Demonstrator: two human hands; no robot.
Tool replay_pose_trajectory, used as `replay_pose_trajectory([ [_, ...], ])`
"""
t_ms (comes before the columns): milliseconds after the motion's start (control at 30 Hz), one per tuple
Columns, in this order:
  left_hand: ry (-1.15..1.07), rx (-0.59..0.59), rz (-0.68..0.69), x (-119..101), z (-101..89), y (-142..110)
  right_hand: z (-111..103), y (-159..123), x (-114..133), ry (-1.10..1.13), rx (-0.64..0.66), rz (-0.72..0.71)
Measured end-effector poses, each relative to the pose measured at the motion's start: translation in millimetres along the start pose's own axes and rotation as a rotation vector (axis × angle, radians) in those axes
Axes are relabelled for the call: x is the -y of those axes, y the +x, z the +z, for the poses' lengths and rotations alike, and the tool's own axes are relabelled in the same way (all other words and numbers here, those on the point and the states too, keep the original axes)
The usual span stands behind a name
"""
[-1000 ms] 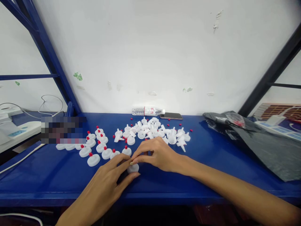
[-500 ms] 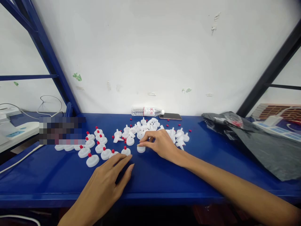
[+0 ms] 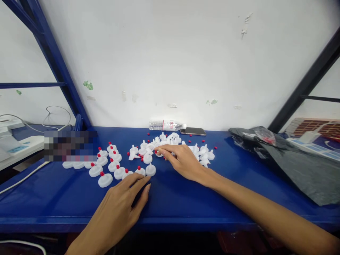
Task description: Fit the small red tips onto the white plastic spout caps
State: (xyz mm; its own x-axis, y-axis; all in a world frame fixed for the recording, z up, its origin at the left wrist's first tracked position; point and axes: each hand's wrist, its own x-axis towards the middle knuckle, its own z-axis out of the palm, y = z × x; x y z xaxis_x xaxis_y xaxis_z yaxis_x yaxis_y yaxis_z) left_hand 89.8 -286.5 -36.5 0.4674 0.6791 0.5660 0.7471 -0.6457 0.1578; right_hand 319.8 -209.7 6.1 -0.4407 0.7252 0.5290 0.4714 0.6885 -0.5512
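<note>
My left hand (image 3: 120, 207) lies flat on the blue table (image 3: 186, 205), fingers stretched out and holding nothing, just in front of a row of white caps with red tips (image 3: 111, 164). A white cap without a red tip (image 3: 150, 170) stands at the right end of that row. My right hand (image 3: 180, 161) reaches into the loose pile of white caps (image 3: 172, 145). Its fingertips touch a small red piece (image 3: 156, 151) at the pile's near edge; its fingers are stretched out.
A water bottle (image 3: 166, 125) lies on its side by the wall, with a phone (image 3: 193, 131) beside it. A dark plastic bag (image 3: 292, 159) covers the right side. A white device (image 3: 16, 145) and cables sit left. Blue frame struts rise at both sides.
My right hand took a white cap from my left hand, set it at the end of the row, then reached back into the pile. My left hand flattened on the table.
</note>
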Motion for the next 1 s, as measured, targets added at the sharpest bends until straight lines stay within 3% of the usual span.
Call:
replay_pose_trajectory([
  [300,-0.002,0.014,0.002,1,0.8,1,3,-1,-3,0.049,0.044,0.017],
  [433,-0.006,0.024,-0.004,0,0.6,0,5,-2,-5,-0.027,0.052,0.011],
  [667,-0.006,0.009,-0.006,-1,0.0,1,10,-4,-4,-0.090,0.216,-0.065],
  [1000,0.003,0.010,-0.004,-2,-1.3,1,12,-2,-4,-0.036,0.101,-0.103],
])
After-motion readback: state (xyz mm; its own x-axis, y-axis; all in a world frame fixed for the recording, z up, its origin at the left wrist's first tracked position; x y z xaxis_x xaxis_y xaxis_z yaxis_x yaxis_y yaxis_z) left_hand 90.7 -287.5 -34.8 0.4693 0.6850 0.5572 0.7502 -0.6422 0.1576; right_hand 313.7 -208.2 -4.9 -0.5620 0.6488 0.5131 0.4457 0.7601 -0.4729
